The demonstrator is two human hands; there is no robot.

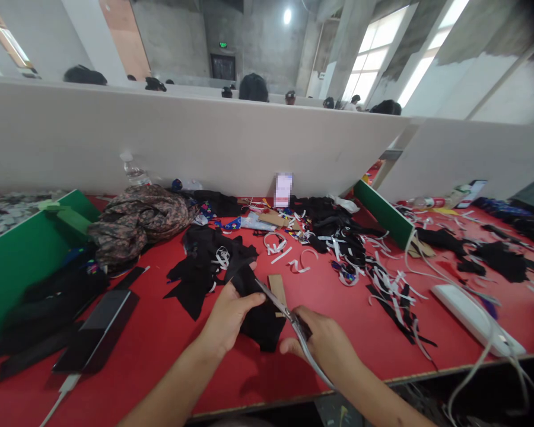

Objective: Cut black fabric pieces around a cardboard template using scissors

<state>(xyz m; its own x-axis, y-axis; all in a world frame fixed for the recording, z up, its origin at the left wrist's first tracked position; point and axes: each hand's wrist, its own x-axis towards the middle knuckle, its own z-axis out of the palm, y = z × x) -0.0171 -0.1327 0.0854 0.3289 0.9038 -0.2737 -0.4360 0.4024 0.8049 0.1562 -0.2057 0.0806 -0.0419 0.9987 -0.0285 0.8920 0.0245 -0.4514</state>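
My left hand [226, 313] is closed on a piece of black fabric [262, 327], its thumb pressing on top. The cloth hangs down over the red table [169, 367]. In my right hand [323, 341] is a pair of metal scissors [296, 323], the fingers at the handles and the blades pointing up and left. The blade tips lie against the fabric beside my left thumb. A tan cardboard strip [276, 289] sits just behind the scissors. Past my left hand are more black fabric pieces [196, 279] with a small tangle of white strips [222, 257].
A phone on a cable [98, 329] and dark cloth [48, 302] lie at left, near a green divider [22, 267] and patterned cloth [137, 219]. White and black scraps [391, 287] spread right, before another green divider [385, 213] and a white power strip [476, 317]. A white partition [231, 142] stands behind.
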